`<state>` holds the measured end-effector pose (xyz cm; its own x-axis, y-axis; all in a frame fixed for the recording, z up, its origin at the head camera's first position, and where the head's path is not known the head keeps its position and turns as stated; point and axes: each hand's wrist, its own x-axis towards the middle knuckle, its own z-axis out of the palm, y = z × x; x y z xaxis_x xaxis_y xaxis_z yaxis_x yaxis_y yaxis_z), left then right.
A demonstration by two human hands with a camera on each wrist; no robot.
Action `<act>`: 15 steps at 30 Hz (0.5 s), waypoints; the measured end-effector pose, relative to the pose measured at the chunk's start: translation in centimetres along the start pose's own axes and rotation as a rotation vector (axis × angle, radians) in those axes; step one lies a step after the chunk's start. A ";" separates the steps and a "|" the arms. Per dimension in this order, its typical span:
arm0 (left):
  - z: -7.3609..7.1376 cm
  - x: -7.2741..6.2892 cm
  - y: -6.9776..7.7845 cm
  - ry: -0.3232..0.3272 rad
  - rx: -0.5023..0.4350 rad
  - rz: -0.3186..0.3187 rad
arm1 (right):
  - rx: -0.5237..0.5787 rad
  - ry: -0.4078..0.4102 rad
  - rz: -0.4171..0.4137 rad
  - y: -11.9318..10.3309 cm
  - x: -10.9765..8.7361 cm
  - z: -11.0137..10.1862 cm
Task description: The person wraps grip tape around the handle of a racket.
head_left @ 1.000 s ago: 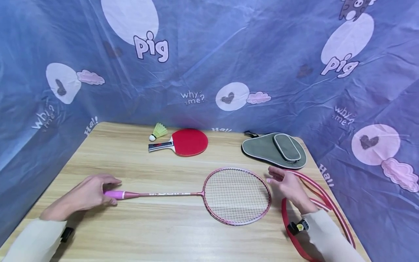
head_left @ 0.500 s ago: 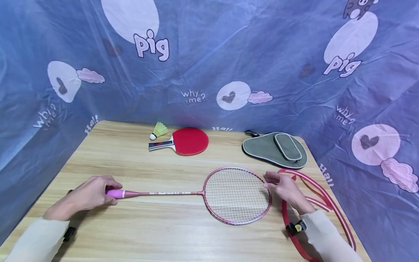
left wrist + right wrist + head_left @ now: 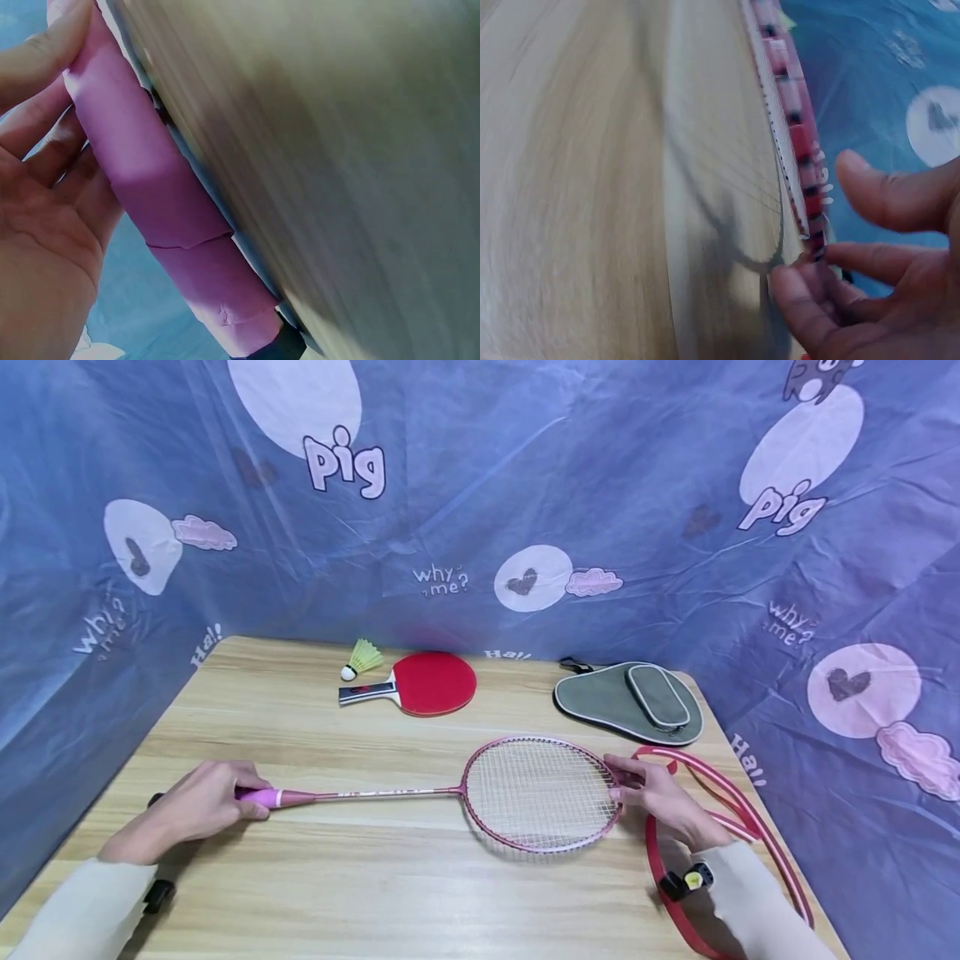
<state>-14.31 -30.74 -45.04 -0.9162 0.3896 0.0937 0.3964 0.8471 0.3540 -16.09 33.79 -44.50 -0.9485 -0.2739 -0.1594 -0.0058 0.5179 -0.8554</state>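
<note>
A pink badminton racket (image 3: 389,792) lies across the front of the table, its head (image 3: 540,793) slightly raised above its shadow. At the left, my left hand (image 3: 202,802) grips the pink handle (image 3: 150,165) with thumb and fingers. Over at the other end, my right hand (image 3: 663,797) holds the head's outer rim, with fingertips (image 3: 787,285) at the frame in the right wrist view; one digit there stands apart from it. A red racket cover (image 3: 750,802), folded or looped with white trim, lies under and beside the right forearm.
Along the back of the wooden table (image 3: 375,893) lie a yellow shuttlecock (image 3: 363,658), a red table tennis bat (image 3: 435,683) and a grey-green bat case (image 3: 630,702). A blue printed cloth (image 3: 450,510) encloses the table at the back and sides.
The right hand has closed in on the rim from slightly farther right. The racket's head has risen a little off the table. The left hand has kept its place at the handle.
</note>
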 end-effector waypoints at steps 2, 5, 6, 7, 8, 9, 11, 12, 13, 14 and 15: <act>-0.1 0.0 -0.2 0.000 -0.011 -0.005 | 0.099 -0.043 -0.036 0.3 -0.3 -0.4; -0.3 -0.1 -0.5 0.006 -0.016 -0.006 | 0.216 -0.093 -0.129 0.6 -0.5 -0.9; -0.3 -0.1 -0.5 0.013 -0.016 -0.006 | 0.255 -0.110 -0.165 0.7 -0.5 -1.0; -0.4 -0.1 -0.6 0.020 -0.017 -0.005 | 0.290 -0.121 -0.202 0.8 -0.5 -1.1; -0.5 0.0 -0.6 0.025 -0.018 -0.004 | 0.335 -0.140 -0.235 0.9 -0.5 -1.2; -0.6 0.1 -0.6 0.029 -0.020 -0.005 | 0.380 -0.153 -0.263 0.9 -0.4 -1.3; -0.7 0.2 -0.6 0.044 -0.015 -0.008 | 0.483 -0.190 -0.306 0.9 -0.4 -1.4; -0.8 0.3 -0.6 0.053 -0.009 -0.007 | 0.537 -0.212 -0.322 0.9 -0.3 -1.5; -0.9 0.4 -0.6 0.061 -0.005 -0.003 | 0.590 -0.228 -0.338 0.8 -0.3 -1.6; -0.9 0.5 -0.5 0.072 0.003 0.000 | 0.655 -0.249 -0.351 0.7 -0.3 -1.7; -1.0 0.6 -0.5 0.084 0.010 0.002 | 0.710 -0.266 -0.366 0.6 -0.3 -1.8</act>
<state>-15.14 -31.24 -44.22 -0.9168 0.3600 0.1727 0.3987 0.8500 0.3443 -16.41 35.57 -44.08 -0.8186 -0.5533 0.1539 -0.0134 -0.2495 -0.9683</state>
